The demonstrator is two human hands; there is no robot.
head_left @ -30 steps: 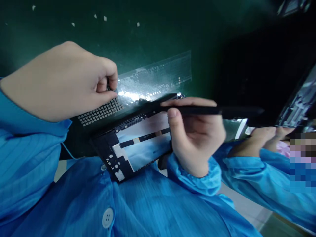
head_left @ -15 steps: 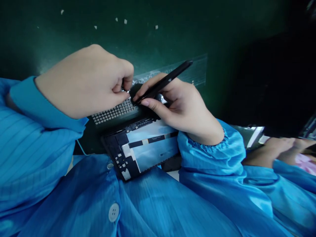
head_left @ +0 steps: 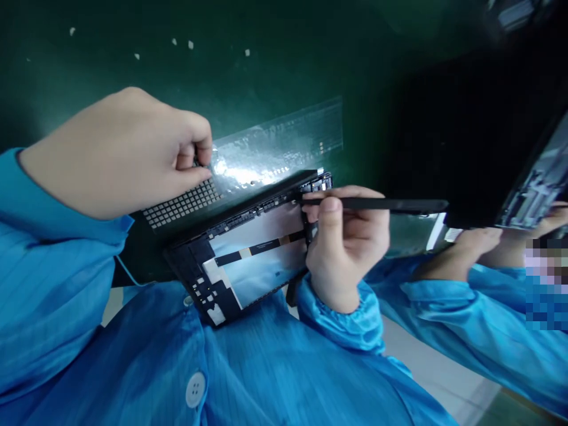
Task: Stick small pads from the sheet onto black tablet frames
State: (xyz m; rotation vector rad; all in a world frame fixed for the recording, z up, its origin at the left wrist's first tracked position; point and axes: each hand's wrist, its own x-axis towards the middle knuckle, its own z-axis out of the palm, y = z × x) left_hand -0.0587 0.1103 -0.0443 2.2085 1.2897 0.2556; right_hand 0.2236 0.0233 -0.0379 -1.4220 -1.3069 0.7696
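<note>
My right hand (head_left: 348, 239) grips black tweezers (head_left: 394, 205), their tips at the upper right corner of an opened tablet (head_left: 261, 260). The tablet lies tilted near my body, its inner side up, with a silvery panel, a black flex cable (head_left: 266, 245) and small white pieces on the left part. My left hand (head_left: 146, 151) is closed in a pinch at the edge of a sheet of small grey square pads (head_left: 189, 204). That hand covers part of the sheet. Whether a pad sits in the tweezer tips is too small to tell.
A clear plastic strip (head_left: 284, 145) lies on the green table (head_left: 266, 77) behind the tablet. Several small white bits (head_left: 190, 45) are scattered farther back. At the right, a co-worker's hands (head_left: 470, 248) are beside a large dark object (head_left: 444, 136) and another device (head_left: 532, 183).
My right hand with the tweezers has moved from the pad sheet rightward to the tablet's upper right corner. The left hand stays at the sheet; the whole view has shifted slightly.
</note>
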